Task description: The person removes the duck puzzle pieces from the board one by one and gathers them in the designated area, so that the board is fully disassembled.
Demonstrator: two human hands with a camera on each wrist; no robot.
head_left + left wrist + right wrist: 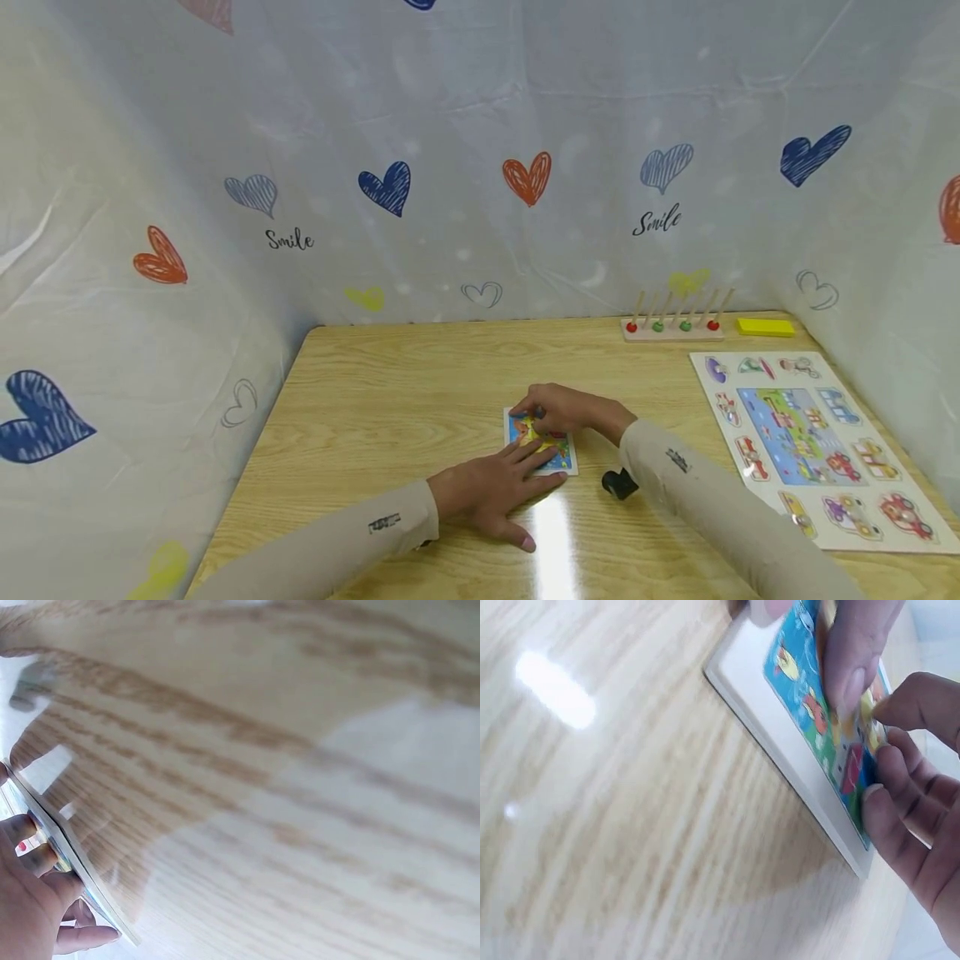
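Note:
A small picture puzzle with a white border lies on the wooden table, its print blue, green and yellow. My left hand rests over its near part with fingers spread and thumb held apart. From the far right my right hand reaches over the puzzle, one finger at its far left corner. In the right wrist view, bent fingers of the right hand touch the picture puzzle, one tip on a yellow part; whether they pinch a piece I cannot tell. Left fingers press beside them.
A large peg puzzle board with vehicle pieces lies at the right. Behind it stand a wooden rack with upright pegs and beads, and a yellow block. A small black object sits by the right sleeve. Heart-printed curtains enclose the table.

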